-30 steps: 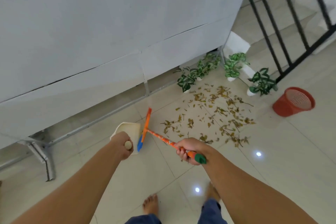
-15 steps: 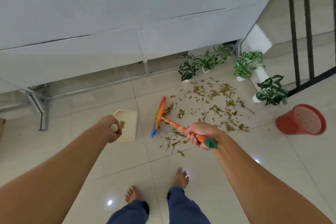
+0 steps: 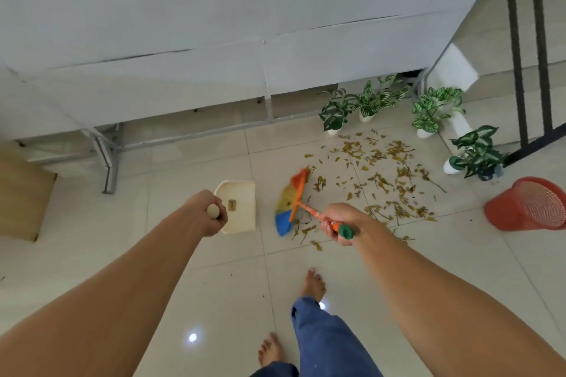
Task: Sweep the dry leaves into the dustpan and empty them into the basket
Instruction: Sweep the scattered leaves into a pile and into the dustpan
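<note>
Dry yellow-brown leaves (image 3: 379,180) lie scattered over the pale floor tiles. My right hand (image 3: 338,220) grips the orange broom handle near its green end cap. The broom head (image 3: 289,202), with orange, yellow and blue bristles, rests on the floor at the left edge of the leaves. My left hand (image 3: 206,213) is closed on the top of the cream dustpan's handle. The dustpan (image 3: 240,208) sits on the floor just left of the broom head, a small brown bit inside it. A red mesh basket (image 3: 528,205) lies tipped at the right.
Several small potted plants (image 3: 370,101) stand around the far side of the leaves. A white panel on a metal frame (image 3: 110,159) runs along the back. Black stair railing (image 3: 526,49) rises at the right. A brown box (image 3: 21,193) sits at the left. My bare feet (image 3: 312,283) are below.
The broom head has swung left toward the dustpan, its bristles now fanned out. The view has shifted, bringing the basket and plants further right; both hands keep their grips.
</note>
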